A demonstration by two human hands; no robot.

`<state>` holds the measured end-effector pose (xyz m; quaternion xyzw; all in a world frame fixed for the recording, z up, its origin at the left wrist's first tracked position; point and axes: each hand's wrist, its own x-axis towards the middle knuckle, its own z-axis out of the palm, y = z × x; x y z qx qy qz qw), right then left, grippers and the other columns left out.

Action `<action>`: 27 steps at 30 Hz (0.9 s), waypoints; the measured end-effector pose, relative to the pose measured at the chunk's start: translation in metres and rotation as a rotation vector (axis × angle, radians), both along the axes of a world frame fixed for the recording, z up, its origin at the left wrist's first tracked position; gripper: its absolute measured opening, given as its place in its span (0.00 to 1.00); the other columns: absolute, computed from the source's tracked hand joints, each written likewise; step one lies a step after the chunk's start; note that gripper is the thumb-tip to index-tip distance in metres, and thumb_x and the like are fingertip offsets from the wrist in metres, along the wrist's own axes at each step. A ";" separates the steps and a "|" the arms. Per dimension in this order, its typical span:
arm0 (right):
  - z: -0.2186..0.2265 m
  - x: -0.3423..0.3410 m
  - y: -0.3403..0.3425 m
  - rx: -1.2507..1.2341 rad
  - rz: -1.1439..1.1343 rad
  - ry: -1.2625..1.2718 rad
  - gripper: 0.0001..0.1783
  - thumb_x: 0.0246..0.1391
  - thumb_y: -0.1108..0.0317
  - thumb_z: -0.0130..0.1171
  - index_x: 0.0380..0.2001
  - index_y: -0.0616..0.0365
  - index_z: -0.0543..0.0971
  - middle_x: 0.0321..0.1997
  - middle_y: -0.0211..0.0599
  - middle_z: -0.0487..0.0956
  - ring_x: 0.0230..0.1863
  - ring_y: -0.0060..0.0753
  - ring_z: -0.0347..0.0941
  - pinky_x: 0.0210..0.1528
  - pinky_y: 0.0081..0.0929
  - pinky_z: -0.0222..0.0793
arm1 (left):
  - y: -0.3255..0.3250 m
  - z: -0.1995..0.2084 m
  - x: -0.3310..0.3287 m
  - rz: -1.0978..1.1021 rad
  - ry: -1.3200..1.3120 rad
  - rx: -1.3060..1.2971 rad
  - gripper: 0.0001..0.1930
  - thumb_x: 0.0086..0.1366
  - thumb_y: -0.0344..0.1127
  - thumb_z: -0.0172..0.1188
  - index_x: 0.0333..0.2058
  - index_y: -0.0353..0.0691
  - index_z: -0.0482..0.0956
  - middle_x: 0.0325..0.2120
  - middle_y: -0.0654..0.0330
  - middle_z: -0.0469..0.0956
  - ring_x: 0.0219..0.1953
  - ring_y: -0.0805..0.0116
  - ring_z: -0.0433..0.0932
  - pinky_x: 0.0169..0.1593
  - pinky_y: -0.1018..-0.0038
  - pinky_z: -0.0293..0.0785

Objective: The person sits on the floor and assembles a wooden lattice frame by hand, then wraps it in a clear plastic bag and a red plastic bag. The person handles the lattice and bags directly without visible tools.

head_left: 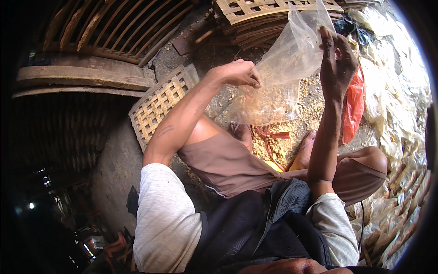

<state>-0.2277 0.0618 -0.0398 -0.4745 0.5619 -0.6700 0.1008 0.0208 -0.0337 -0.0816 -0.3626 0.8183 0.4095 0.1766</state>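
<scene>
A clear plastic bag (292, 50) is stretched in front of me between both hands, its upper end slanting to the far right. My left hand (242, 74) pinches the bag's lower left edge. Higher up on the right, my right hand (336, 59) grips it near the top, fingers raised. Yellowish crumbs cling inside the lower part of the plastic. Below it, another clear plastic sheet or bag (285, 102) lies over the ground between my feet; where one ends and the other starts is hard to tell. Yellow grains (264, 148) are scattered around my feet.
A woven bamboo tray (160, 102) leans at left, and more woven trays (255, 11) are stacked at the far side. A red plastic bag (354, 109) lies beside my right forearm. Many filled, wrapped packets (392, 91) cover the right side. A slatted wooden rack (109, 27) stands far left.
</scene>
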 end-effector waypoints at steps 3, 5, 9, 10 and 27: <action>0.000 -0.004 -0.001 0.002 -0.015 -0.011 0.16 0.66 0.56 0.66 0.45 0.57 0.88 0.35 0.30 0.87 0.37 0.19 0.81 0.42 0.22 0.74 | 0.002 0.007 0.002 0.076 0.081 -0.068 0.21 0.68 0.51 0.69 0.52 0.46 0.88 0.50 0.52 0.87 0.54 0.59 0.84 0.57 0.65 0.77; -0.001 -0.005 -0.002 -0.008 -0.020 -0.009 0.16 0.66 0.55 0.66 0.45 0.57 0.88 0.34 0.30 0.87 0.36 0.18 0.81 0.42 0.22 0.74 | 0.004 0.013 -0.003 0.131 0.129 -0.085 0.23 0.68 0.53 0.68 0.55 0.47 0.86 0.51 0.52 0.86 0.53 0.61 0.84 0.57 0.65 0.77; -0.002 -0.006 -0.002 -0.027 -0.051 -0.007 0.17 0.66 0.53 0.67 0.45 0.56 0.88 0.35 0.30 0.87 0.36 0.19 0.81 0.42 0.23 0.75 | 0.006 0.012 -0.004 0.120 0.209 0.006 0.24 0.70 0.57 0.65 0.52 0.43 0.87 0.47 0.55 0.87 0.51 0.66 0.84 0.57 0.67 0.76; 0.000 -0.007 -0.001 -0.025 -0.070 -0.011 0.17 0.66 0.53 0.67 0.45 0.56 0.88 0.35 0.31 0.87 0.36 0.19 0.81 0.43 0.23 0.75 | 0.004 0.006 0.000 0.139 0.220 0.050 0.24 0.71 0.57 0.64 0.50 0.42 0.87 0.45 0.56 0.88 0.50 0.67 0.84 0.56 0.67 0.77; -0.060 0.032 -0.014 0.395 0.524 0.332 0.23 0.68 0.45 0.60 0.46 0.54 0.85 0.44 0.44 0.84 0.52 0.49 0.72 0.52 0.46 0.71 | 0.008 0.024 -0.002 0.237 0.648 0.349 0.14 0.78 0.40 0.58 0.49 0.36 0.85 0.39 0.66 0.86 0.41 0.80 0.81 0.49 0.77 0.80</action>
